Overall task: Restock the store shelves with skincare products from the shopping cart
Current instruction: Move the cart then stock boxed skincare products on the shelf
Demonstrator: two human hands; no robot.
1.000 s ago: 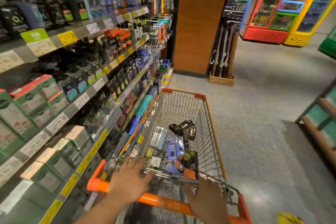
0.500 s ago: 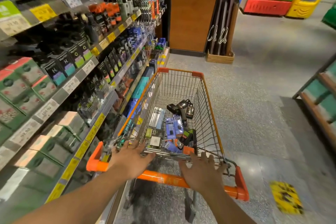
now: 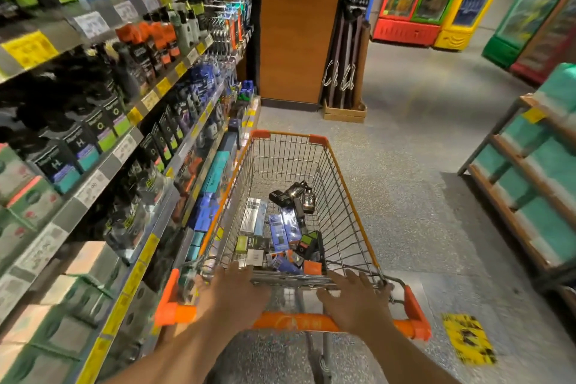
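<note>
The shopping cart (image 3: 352, 196) stands just beside the packed shelves (image 3: 103, 165) on its left; open floor (image 3: 420, 196) lies ahead and right, up to a wooden rack (image 3: 511, 196).

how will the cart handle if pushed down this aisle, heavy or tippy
Probably light: the cart holds only a low scatter of small boxes. Unlikely to tip, since that load sits on the basket floor. It should roll freely on the smooth floor.

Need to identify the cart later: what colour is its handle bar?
Orange, like the corner caps on the cart; the handle shows clearly in the head view.
</note>
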